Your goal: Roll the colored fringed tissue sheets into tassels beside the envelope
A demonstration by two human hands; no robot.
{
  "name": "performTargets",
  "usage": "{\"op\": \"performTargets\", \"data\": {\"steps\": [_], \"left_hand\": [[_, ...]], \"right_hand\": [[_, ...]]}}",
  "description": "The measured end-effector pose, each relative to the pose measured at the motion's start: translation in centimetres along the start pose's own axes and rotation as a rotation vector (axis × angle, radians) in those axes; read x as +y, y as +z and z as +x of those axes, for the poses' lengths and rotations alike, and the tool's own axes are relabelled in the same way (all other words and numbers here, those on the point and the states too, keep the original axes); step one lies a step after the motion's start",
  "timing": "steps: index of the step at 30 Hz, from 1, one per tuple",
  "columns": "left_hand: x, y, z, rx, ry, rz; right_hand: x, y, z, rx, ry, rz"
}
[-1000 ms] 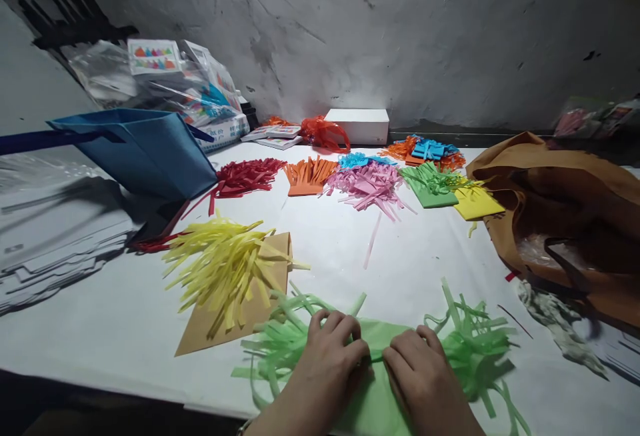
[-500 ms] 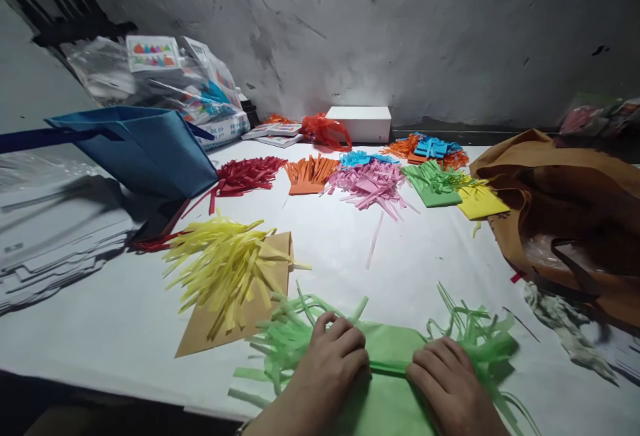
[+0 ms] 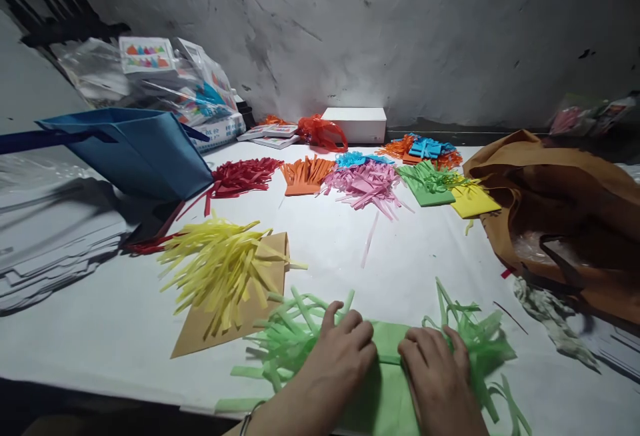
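Green tissue paper [image 3: 390,386] with fringed strips at both ends lies at the table's near edge, a narrow raised fold running across its middle. My left hand [image 3: 343,353] grips the left part of that fold with curled fingers, its index finger somewhat lifted. On the right part of the fold, my right hand [image 3: 437,366] has its fingers bent over and pinching the paper. Both thumbs are mostly hidden. To the left of the sheet, a yellow tissue fringe [image 3: 220,263] rests on a brown paper piece [image 3: 267,256].
Along the back lie fringed tissue bundles: dark red [image 3: 245,176], orange [image 3: 305,179], pink [image 3: 367,183], green [image 3: 430,186] and yellow [image 3: 475,199]. A blue bag [image 3: 135,149] stands left, a brown bag [image 3: 550,176] right, near a crumpled glove-like cloth [image 3: 550,319]. A white box [image 3: 354,125] touches the wall.
My hands have moved slightly closer together along the fold. My left index finger has lifted a little, and the right fingers have shifted left. The view has turned slightly right.
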State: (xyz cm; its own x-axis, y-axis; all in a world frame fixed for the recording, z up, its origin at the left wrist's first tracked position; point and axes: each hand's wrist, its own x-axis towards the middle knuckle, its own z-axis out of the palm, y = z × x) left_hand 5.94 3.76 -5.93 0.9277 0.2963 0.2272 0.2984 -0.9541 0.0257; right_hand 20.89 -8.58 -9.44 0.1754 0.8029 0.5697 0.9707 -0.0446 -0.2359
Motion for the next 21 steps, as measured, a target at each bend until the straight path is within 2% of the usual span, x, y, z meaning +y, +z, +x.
{"op": "performTargets", "data": {"steps": [3,7,11,15,17,21], "left_hand": [[-0.3,0.7,-0.1,0.101,0.183,0.029],[-0.6,1.1,0.4,0.086,0.129,-0.044],[-0.5,0.1,0.5,0.088,0.062,-0.131],[0.8,-0.1,-1.1,0.150,0.192,-0.226],[1.2,0.7,-1.9,0.093,0.230,-0.264],[0.1,2.4,-2.8,-0.163,0.048,-0.278]], "right_hand": [[0.0,0.0,0.3,0.032,-0.099,0.086],[-0.2,0.2,0.8,0.020,-0.149,0.071],[-0.5,0.9,1.2,0.050,-0.149,0.044],[-0.1,0.7,1.9,0.102,-0.142,0.095],[1.3,-0.5,1.9,0.151,-0.096,0.103],[6.9,-5.3,0.1,0.286,0.009,-0.053]]}}
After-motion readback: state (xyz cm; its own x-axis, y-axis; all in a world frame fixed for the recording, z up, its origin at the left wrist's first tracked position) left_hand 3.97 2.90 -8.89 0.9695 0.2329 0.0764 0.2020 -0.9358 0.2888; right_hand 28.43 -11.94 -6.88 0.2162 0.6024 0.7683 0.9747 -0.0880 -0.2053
